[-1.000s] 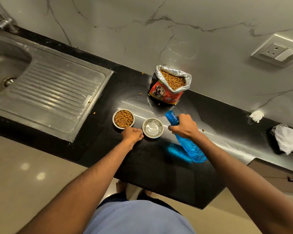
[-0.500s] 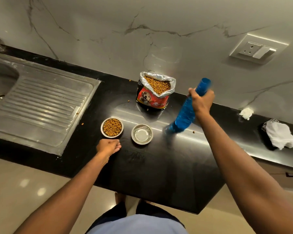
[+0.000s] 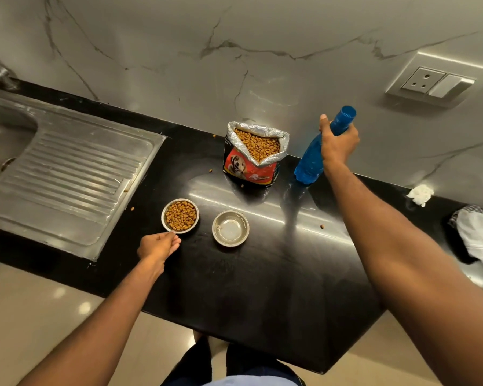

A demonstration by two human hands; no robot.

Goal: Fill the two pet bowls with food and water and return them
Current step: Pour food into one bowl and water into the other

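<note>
Two small steel bowls stand side by side on the black counter (image 3: pixel 262 288). The left bowl (image 3: pixel 180 215) is full of brown kibble; the right bowl (image 3: pixel 230 228) holds clear water. My left hand (image 3: pixel 158 246) sits at the kibble bowl's near rim, fingers curled, fingertips touching or almost touching the rim. My right hand (image 3: pixel 339 142) grips the neck of a blue plastic bottle (image 3: pixel 310 162), which stands nearly upright with its base on the counter by the wall. An open dog food bag (image 3: pixel 253 154) stands behind the bowls.
A steel sink with a ribbed drainboard (image 3: pixel 67 174) fills the counter's left. Loose kibble pieces lie scattered on the counter. A crumpled tissue (image 3: pixel 420 194) and a white cloth (image 3: pixel 477 235) lie at the right. A wall socket (image 3: pixel 430 84) sits above the bottle.
My right hand swung the blue bottle away from the water bowl and stood it upright near the wall. My left hand shifted from between the bowls to the kibble bowl's rim.
</note>
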